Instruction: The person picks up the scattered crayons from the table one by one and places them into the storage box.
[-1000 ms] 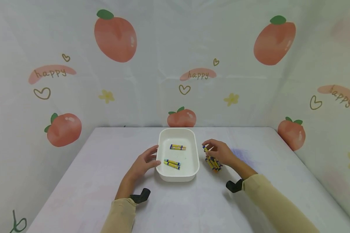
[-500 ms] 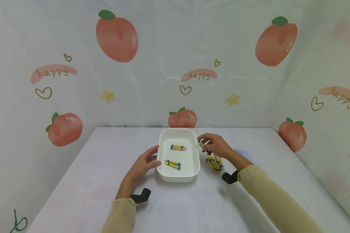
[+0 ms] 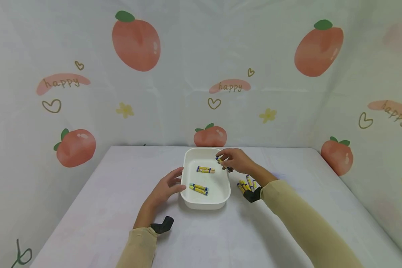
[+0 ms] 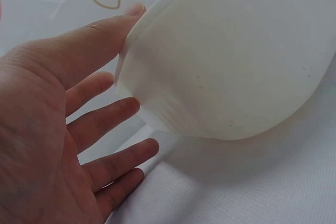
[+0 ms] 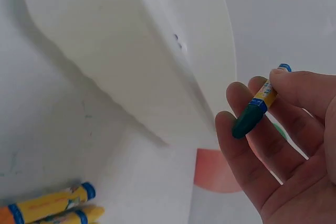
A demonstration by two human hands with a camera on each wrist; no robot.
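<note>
A dark green crayon (image 5: 265, 97) in a yellow-and-blue wrapper is pinched between the thumb and fingers of my right hand (image 3: 239, 160). In the head view that hand is over the right rim of a white rectangular tub (image 3: 206, 205). My left hand (image 3: 165, 190) stays at the tub's left side, its thumb at the rim and its relaxed fingers (image 4: 113, 119) against or beside the outer wall. Inside the tub lie a pair of crayons (image 3: 206, 169) toward the back and another pair (image 3: 199, 189) nearer the front.
Several more crayons (image 3: 243, 185) lie on the table (image 3: 201, 238) right of the tub, partly hidden by the black wrist mount (image 3: 252, 195). A white printed cloth (image 3: 177, 74) hangs behind the table.
My right hand has lifted the crayon off the pile and carried it left and away from me, to over the tub's right rim. The left hand and tub have stayed in place.
</note>
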